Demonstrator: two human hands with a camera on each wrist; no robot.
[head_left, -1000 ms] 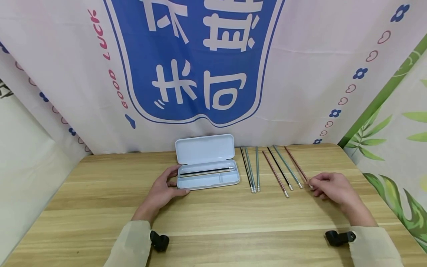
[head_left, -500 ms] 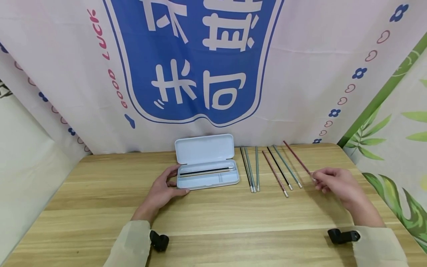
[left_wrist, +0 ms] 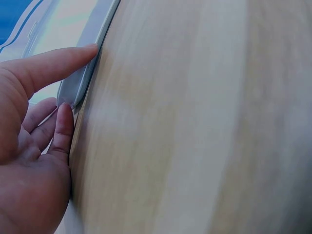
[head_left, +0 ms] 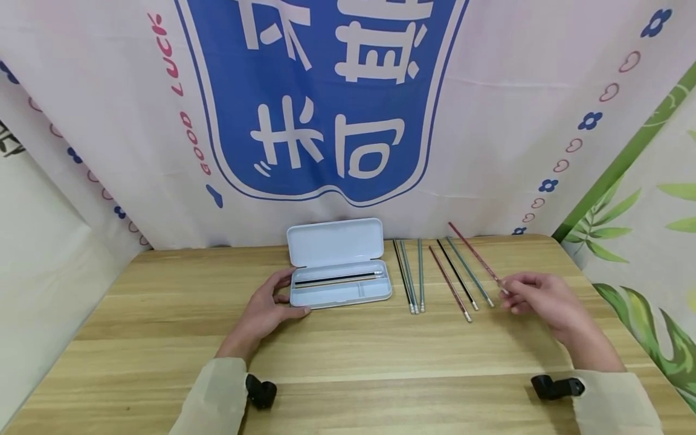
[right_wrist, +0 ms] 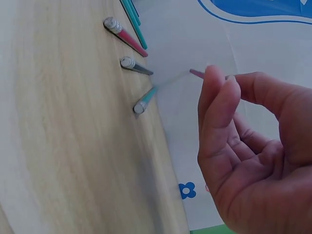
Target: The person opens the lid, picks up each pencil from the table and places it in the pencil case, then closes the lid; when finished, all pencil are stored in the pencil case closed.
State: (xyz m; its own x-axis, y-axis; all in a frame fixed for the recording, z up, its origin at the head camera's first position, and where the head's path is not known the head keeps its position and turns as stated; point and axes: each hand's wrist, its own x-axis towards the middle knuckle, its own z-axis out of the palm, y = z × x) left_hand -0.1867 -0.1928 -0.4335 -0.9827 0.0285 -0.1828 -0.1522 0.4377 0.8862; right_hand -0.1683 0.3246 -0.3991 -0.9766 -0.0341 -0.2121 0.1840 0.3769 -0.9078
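Observation:
A light blue pencil case (head_left: 339, 296) lies with its lid (head_left: 335, 243) raised and a few pencils (head_left: 338, 280) in its rear compartment. Around its left end my left hand (head_left: 265, 314) holds it, the thumb (left_wrist: 73, 61) along the front edge and the fingers at the side. Between thumb and fingertips, my right hand (head_left: 538, 299) pinches a red pencil (head_left: 475, 255) by its eraser end, raised off the table and slanting to the far left. In the right wrist view only a short bit of that pencil (right_wrist: 196, 73) shows past the fingertips.
Right of the case lie several pencils: a dark and teal group (head_left: 411, 278), another red pencil (head_left: 450, 284), a black one (head_left: 457, 275) and a teal one (head_left: 470, 272). A printed curtain (head_left: 478, 151) hangs at the back edge of the wooden table (head_left: 380, 362).
My right hand has lifted the red pencil off the table; its far tip has swung left towards the teal pencil. My left hand stays on the case.

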